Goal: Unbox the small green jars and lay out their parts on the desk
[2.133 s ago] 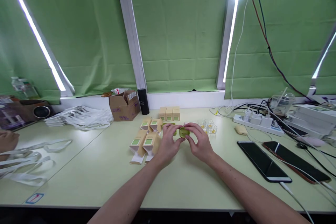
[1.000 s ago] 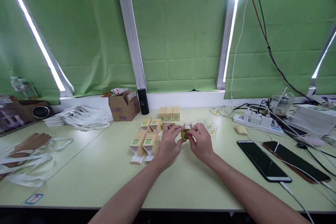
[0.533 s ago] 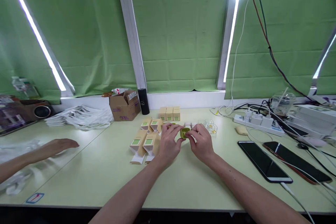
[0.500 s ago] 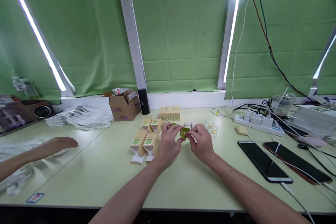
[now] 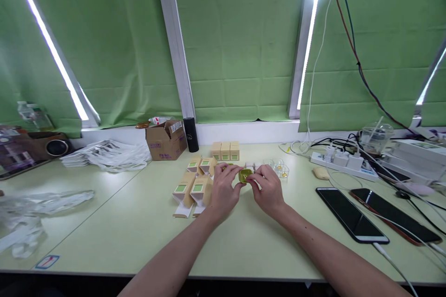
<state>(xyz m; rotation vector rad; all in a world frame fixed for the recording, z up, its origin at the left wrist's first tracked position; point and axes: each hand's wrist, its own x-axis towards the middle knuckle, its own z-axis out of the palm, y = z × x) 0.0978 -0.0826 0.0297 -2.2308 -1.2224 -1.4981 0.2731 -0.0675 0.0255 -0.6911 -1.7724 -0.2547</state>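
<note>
My left hand (image 5: 224,190) and my right hand (image 5: 267,189) meet over the middle of the pale green table (image 5: 139,222). Both pinch a small olive-green round piece (image 5: 245,175) between their fingertips, just above the tabletop. To the left of my left hand lie several tan cartons with green labels (image 5: 193,188), some with open flaps. Three closed tan cartons (image 5: 225,151) stand in a row behind. Small clear cups with yellow contents (image 5: 279,168) sit just beyond my right hand.
A brown cardboard box (image 5: 166,138) and a black cylinder (image 5: 190,134) stand near the window sill. Two phones (image 5: 351,214) lie at the right, beside a power strip (image 5: 343,162) with cables. White bags (image 5: 104,155) are piled at the left, and more (image 5: 31,209) lie nearer.
Another person's hand at the far left reached over the white bags and has withdrawn out of view. My two hands stay on the green piece, turning it slightly.
</note>
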